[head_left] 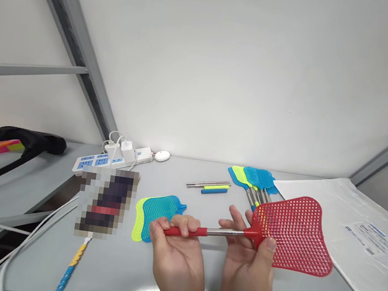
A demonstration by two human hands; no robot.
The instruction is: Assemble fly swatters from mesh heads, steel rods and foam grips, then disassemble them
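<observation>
Gripping a red fly swatter (295,234) level above the smooth grey table (108,268), hands apart but both clamped on it! Left hand (178,254) curled round the slim red handle, right hand (250,257) clasping the neck, thumb against the mesh, with shiny, round metal rod in between. Flaring out past the right hand into a flat, wavy-edged plastic head full of little square holes. Beside the left hand, a loose blue head (161,211) overlapping a lime head (138,219). Farther back, thin polished rods (203,184) near a smooth blue tube (214,191). Over right, a glossy, wrinkled white bag (320,192).
</observation>
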